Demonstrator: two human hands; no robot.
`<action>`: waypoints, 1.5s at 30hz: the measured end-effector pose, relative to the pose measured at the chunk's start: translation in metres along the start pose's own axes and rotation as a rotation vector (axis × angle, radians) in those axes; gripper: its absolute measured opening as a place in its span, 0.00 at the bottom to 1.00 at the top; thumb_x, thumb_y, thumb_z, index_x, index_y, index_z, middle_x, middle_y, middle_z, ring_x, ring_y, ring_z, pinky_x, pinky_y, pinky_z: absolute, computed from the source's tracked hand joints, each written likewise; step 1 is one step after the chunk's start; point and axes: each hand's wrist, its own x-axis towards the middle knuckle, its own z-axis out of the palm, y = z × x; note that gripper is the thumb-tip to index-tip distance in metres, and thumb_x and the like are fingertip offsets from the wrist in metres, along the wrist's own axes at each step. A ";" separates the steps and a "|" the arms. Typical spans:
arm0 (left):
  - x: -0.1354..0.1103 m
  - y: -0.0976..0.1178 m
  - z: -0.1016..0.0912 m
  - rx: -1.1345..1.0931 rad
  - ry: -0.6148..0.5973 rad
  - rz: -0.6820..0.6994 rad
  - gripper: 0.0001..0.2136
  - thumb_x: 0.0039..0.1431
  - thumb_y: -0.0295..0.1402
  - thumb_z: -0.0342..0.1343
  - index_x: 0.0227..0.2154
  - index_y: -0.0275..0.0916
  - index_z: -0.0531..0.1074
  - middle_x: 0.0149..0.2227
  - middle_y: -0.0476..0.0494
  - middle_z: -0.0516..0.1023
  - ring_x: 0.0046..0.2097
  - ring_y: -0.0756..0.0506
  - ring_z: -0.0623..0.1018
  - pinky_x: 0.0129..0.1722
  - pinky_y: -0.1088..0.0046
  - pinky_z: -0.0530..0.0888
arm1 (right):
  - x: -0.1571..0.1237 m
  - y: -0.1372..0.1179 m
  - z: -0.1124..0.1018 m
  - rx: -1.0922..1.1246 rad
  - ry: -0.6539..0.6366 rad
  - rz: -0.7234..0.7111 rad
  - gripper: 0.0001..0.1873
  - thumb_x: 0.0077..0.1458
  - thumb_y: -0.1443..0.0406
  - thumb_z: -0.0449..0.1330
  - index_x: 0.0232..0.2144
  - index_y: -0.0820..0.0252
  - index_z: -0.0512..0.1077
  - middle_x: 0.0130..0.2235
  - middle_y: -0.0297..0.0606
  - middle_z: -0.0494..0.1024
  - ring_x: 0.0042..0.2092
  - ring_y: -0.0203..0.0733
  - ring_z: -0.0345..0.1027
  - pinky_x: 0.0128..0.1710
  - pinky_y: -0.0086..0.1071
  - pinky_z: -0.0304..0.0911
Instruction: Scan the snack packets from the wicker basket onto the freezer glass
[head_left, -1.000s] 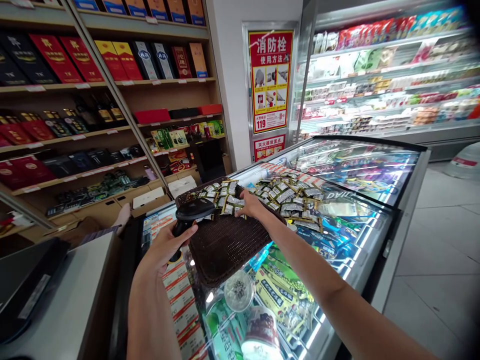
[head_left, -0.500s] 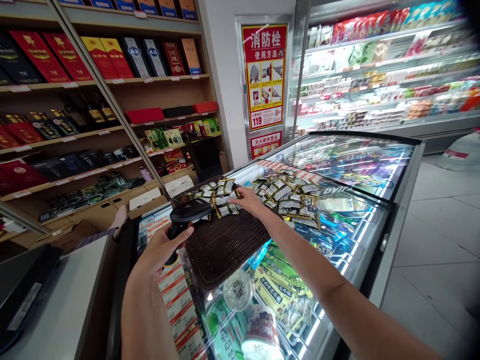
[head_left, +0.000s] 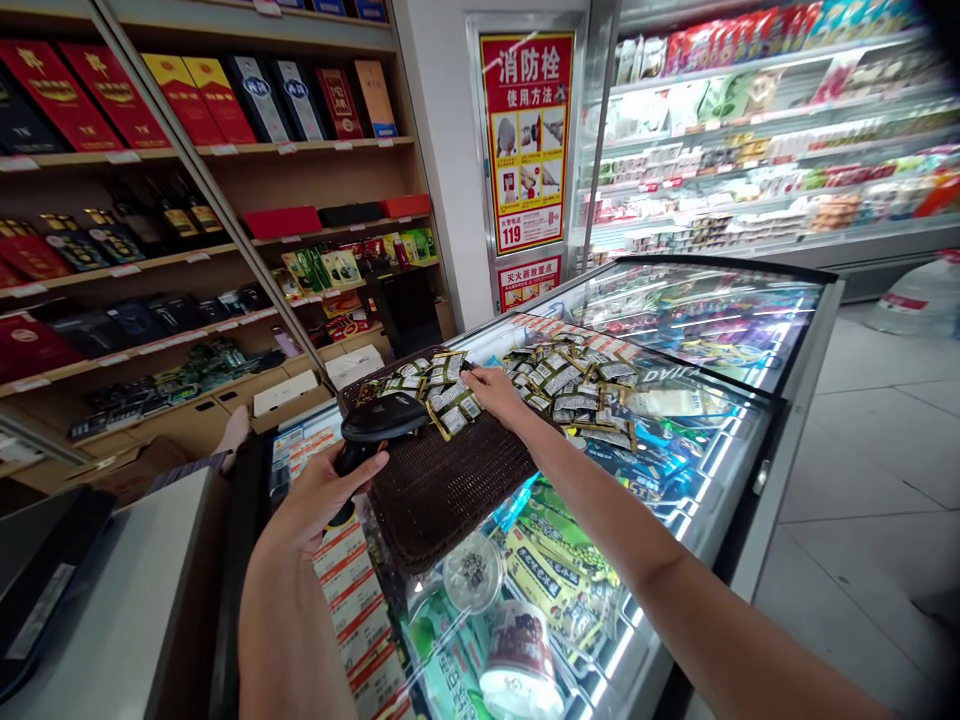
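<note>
- Right hand [head_left: 501, 392] has slid further up over the foil sachets [head_left: 450, 398], its grip open, fingers lying spread on them.
- Left hand [head_left: 322, 495], lower left of centre, has its grip clenched round a black handheld barcode scanner [head_left: 382, 418].
- Sachets lie loose at centre on a dark wicker tray [head_left: 450, 500]; they look light, soft and slippery, best pinched singly by an edge.
- Tray rests on a glass-topped chest freezer [head_left: 697, 320], with more sachets heaped to its right.
</note>
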 end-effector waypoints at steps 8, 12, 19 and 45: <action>0.002 -0.008 -0.001 0.058 -0.146 0.064 0.22 0.40 0.50 0.70 0.33 0.40 0.77 0.26 0.51 0.73 0.27 0.50 0.69 0.25 0.76 0.66 | 0.000 0.001 0.000 -0.037 0.030 0.118 0.22 0.60 0.54 0.54 0.18 0.59 0.67 0.21 0.33 0.63 0.30 0.38 0.61 0.30 0.28 0.50; 0.002 -0.009 -0.001 0.091 -0.177 0.048 0.21 0.40 0.48 0.71 0.33 0.40 0.75 0.24 0.53 0.71 0.25 0.51 0.65 0.23 0.77 0.62 | -0.004 -0.004 -0.003 0.015 0.015 0.147 0.22 0.59 0.55 0.55 0.17 0.59 0.66 0.19 0.31 0.60 0.26 0.35 0.59 0.27 0.28 0.50; 0.001 -0.007 0.000 0.087 -0.160 0.028 0.22 0.39 0.49 0.71 0.33 0.40 0.75 0.23 0.54 0.70 0.24 0.51 0.66 0.24 0.77 0.62 | -0.006 -0.009 -0.001 0.209 -0.008 0.307 0.19 0.57 0.53 0.56 0.20 0.59 0.67 0.20 0.32 0.63 0.23 0.36 0.59 0.23 0.29 0.60; 0.001 -0.002 -0.008 -0.057 0.067 0.001 0.28 0.33 0.54 0.72 0.33 0.38 0.75 0.21 0.52 0.70 0.24 0.51 0.67 0.20 0.77 0.62 | -0.007 0.017 0.023 -0.540 -0.554 -0.093 0.08 0.53 0.72 0.61 0.25 0.60 0.77 0.38 0.47 0.80 0.43 0.50 0.72 0.45 0.36 0.63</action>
